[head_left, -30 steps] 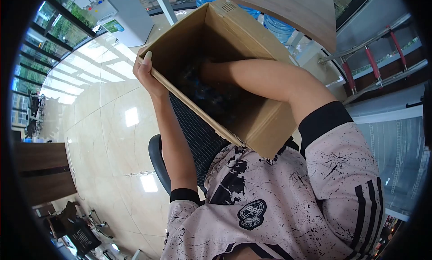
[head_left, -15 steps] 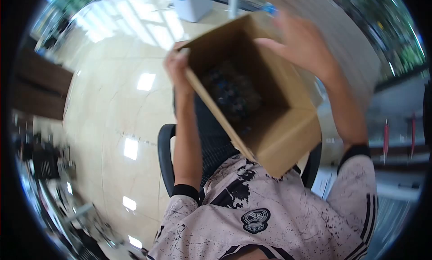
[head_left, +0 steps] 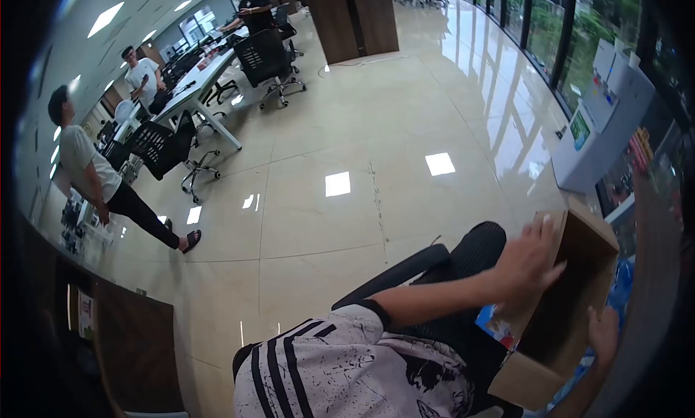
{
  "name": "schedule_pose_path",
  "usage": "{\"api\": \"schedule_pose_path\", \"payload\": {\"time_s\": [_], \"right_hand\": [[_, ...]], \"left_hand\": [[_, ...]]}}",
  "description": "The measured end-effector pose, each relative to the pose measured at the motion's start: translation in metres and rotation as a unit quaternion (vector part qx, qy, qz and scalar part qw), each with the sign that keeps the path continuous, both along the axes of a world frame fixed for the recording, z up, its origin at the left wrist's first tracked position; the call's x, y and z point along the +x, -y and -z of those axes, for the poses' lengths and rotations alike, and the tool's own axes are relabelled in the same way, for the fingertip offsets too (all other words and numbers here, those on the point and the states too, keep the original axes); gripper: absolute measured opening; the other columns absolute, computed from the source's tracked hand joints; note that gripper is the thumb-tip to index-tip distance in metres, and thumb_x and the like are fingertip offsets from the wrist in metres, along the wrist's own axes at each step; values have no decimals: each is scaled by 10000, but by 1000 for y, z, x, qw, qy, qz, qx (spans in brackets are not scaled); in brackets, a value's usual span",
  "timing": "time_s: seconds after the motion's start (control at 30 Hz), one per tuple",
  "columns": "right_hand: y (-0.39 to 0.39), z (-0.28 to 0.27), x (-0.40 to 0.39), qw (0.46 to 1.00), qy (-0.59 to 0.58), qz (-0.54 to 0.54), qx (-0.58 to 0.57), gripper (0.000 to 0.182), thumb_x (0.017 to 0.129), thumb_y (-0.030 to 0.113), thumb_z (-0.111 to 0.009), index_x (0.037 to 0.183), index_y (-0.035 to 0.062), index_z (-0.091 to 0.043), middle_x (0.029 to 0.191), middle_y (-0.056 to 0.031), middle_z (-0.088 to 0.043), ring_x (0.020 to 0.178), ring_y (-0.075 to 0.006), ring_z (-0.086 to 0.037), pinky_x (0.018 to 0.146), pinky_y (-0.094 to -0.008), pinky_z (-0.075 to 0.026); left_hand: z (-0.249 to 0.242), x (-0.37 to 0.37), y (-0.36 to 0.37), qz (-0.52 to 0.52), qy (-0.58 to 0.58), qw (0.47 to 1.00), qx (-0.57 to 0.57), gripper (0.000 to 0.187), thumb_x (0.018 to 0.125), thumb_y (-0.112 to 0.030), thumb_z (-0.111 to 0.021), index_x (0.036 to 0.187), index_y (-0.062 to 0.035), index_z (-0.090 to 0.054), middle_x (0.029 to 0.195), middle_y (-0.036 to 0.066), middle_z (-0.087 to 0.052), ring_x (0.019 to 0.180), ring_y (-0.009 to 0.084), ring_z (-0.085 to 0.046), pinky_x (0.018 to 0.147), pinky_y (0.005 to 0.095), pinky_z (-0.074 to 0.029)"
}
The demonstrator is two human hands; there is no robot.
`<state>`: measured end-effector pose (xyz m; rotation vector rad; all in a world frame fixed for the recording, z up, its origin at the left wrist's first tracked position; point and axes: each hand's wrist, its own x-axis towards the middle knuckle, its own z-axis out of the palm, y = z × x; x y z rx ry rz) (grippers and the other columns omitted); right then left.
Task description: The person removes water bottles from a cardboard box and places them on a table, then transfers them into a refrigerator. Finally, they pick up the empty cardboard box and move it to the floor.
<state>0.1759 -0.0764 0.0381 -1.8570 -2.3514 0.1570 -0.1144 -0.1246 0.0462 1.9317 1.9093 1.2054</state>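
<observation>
A brown cardboard box point(head_left: 532, 382) sits tilted at the lower right, its open top facing up and its inside in shadow. My left hand point(head_left: 523, 267) lies along the left rim with its fingers stretched and apart, slightly blurred. At the opposite rim, my right hand point(head_left: 603, 335) grips the cardboard, with the thumb on the inner side. A blue, white and red printed package point(head_left: 495, 324) shows beside the box, near my legs. Blue clear-looking plastic point(head_left: 620, 284) peeks out beyond its right wall.
A brown tabletop point(head_left: 655, 273) runs along the right edge. A white floor-standing machine point(head_left: 601, 121) stands by the windows. One person point(head_left: 90, 165) stands at the left; two more are near desks with office chairs point(head_left: 163, 146). A dark wooden cabinet point(head_left: 137, 338) is at lower left.
My view has swung to the left, so the box now shows at the lower right. My right hand has come down onto the box's rim; the left hand's fingers have loosened.
</observation>
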Motion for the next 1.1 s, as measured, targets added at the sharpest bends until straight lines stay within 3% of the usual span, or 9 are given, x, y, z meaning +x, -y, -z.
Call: {"api": "schedule_pose_path", "payload": {"time_s": [0.1,0.2,0.3,0.47,0.73,0.8,0.93,1.03,1.1], "right_hand": [[-22,1,-5,1000,7,5,-8,330,799,230,-616,720,-79,-532,761,-286,-533,775,-464,-507,687,-495,-384],[-37,7,-7,998,-33,11,-54,324,774,219,-632,727,-88,-539,776,-283,-546,796,-464,-515,701,-490,-392],[-64,6,-3,998,-23,-48,-35,234,762,114,-583,854,-100,-595,744,-243,-623,694,-363,-625,631,-398,-453],[-85,-24,-22,973,-116,40,-197,231,740,102,-584,887,-74,-621,702,-147,-646,666,-221,-638,608,-364,-463],[-175,35,51,955,-196,-3,-221,252,731,89,-544,910,-75,-607,738,-145,-634,543,-223,-608,476,-346,-462],[-186,36,45,964,-142,87,-207,286,726,81,-530,957,-79,-580,752,-167,-626,542,-241,-612,476,-364,-472],[-226,109,69,953,-217,50,-207,300,727,83,-522,987,-60,-567,719,-185,-608,529,-257,-609,448,-370,-466],[-235,159,71,960,-154,115,-202,328,734,79,-515,1026,-63,-558,803,-209,-626,676,-301,-641,573,-392,-504],[-245,221,90,990,-79,-9,-117,372,756,93,-509,1093,-63,-536,952,-247,-624,896,-363,-617,776,-418,-481]], "left_hand": [[2,3,10,90,-20,991,-96,525,759,-398,-648,917,76,-487,735,201,-594,654,354,-622,580,407,-506],[15,5,-7,120,-8,988,-100,335,748,-251,-628,740,76,-555,686,219,-586,665,368,-617,607,426,-507],[15,11,-41,147,10,980,-135,183,681,-105,-566,618,67,-576,681,245,-583,673,402,-605,645,449,-503],[28,22,-96,169,49,979,-106,139,591,-53,-540,620,75,-587,715,269,-589,738,430,-592,711,466,-487],[39,41,-164,169,63,980,-86,160,565,-48,-580,648,86,-607,729,269,-595,755,420,-599,720,442,-496],[57,47,-188,169,66,980,-78,159,555,-38,-586,654,85,-608,734,269,-596,760,417,-598,728,435,-497],[105,48,-218,195,44,974,-110,150,556,-20,-592,672,75,-604,782,262,-597,796,411,-593,731,433,-496],[160,60,-231,175,43,977,-111,163,567,-15,-599,709,66,-590,817,253,-597,811,410,-591,720,436,-496],[195,63,-237,145,50,980,-130,206,586,-21,-612,772,57,-570,834,244,-599,818,404,-594,704,443,-495]]}}
